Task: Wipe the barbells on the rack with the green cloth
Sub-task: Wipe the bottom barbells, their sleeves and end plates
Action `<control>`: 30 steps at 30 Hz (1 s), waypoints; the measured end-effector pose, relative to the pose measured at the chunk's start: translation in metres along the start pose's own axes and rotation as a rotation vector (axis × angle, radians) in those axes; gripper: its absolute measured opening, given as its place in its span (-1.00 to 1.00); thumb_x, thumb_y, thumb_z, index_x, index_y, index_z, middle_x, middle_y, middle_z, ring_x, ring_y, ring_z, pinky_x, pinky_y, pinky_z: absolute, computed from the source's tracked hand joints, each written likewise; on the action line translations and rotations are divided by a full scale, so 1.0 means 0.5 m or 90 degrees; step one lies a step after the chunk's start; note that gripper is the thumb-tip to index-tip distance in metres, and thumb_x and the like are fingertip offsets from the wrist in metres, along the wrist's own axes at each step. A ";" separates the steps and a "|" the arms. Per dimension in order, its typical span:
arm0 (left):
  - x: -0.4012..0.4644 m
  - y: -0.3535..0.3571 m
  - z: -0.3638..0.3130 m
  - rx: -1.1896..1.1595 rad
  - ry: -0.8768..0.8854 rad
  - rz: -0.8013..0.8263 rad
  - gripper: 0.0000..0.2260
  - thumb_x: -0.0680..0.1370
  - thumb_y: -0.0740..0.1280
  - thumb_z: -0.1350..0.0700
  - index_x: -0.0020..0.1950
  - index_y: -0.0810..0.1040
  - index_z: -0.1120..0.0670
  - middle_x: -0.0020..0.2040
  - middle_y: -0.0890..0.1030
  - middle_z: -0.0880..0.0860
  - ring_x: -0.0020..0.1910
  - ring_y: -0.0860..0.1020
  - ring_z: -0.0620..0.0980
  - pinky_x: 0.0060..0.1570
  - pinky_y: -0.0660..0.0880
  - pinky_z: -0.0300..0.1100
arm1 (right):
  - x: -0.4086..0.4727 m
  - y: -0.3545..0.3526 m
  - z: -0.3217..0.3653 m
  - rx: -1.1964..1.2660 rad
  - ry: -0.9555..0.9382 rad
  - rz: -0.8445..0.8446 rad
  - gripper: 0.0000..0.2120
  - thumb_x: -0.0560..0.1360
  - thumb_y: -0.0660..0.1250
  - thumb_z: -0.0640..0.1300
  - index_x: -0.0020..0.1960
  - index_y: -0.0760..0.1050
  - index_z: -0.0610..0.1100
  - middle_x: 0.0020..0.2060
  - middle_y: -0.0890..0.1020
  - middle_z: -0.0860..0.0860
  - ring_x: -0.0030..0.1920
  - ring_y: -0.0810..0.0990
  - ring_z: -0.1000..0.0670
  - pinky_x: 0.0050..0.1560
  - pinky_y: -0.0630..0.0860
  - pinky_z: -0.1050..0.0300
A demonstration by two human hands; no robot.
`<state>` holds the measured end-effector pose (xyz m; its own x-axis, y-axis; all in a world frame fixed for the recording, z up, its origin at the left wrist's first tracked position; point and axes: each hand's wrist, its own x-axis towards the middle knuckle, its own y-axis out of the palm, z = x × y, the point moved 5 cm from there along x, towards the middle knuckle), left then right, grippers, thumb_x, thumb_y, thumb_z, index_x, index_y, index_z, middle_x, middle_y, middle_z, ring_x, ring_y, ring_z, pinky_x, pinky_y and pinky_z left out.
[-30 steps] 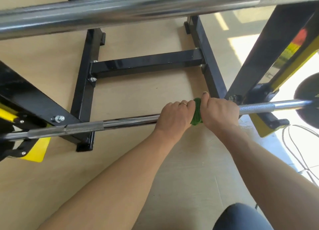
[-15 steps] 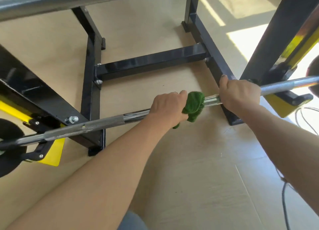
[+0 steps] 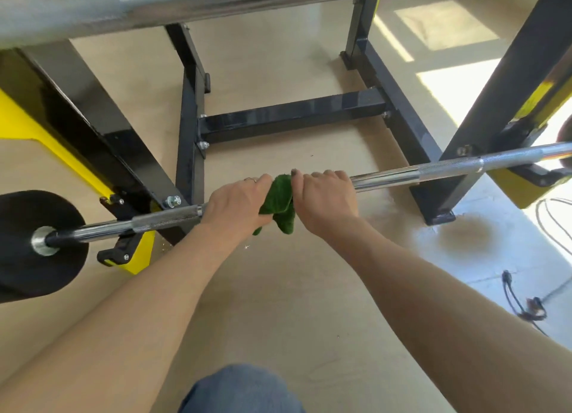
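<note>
Both hands (image 3: 278, 202) flanking cloth (image 3: 278, 200) (touching)

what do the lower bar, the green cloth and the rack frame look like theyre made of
Lower bar: polished, chrome-looking metal, bright reflections, with duller knurled grip sections.
Green cloth: soft, fuzzy fabric, maybe terry or microfibre; it bunches and droops between the left hand and right hand.
Rack frame: square metal tube in glossy black paint, bolted at the joints.

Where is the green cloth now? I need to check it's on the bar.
In the head view the green cloth sits mid-frame, draped over the lower barbell between the left hand and right hand.
</note>
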<state>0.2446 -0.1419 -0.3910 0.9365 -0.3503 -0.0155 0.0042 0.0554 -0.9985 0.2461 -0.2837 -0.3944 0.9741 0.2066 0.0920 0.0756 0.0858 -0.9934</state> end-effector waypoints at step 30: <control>-0.019 -0.020 0.085 -0.145 -0.014 0.214 0.04 0.30 0.41 -0.46 0.58 0.02 -0.04 0.54 0.26 0.03 0.49 0.25 0.11 0.48 0.12 0.12 | -0.013 -0.046 0.117 0.087 -0.058 -0.102 -0.65 0.65 -0.01 -0.02 0.22 0.46 -0.14 0.17 0.57 -0.07 0.20 0.50 -0.12 0.35 0.36 -0.04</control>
<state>0.2503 -0.0995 -0.3787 0.8802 -0.3272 -0.3437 -0.3782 -0.0462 -0.9246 0.2257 -0.2300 -0.3681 0.9283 0.2664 0.2593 0.1918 0.2544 -0.9479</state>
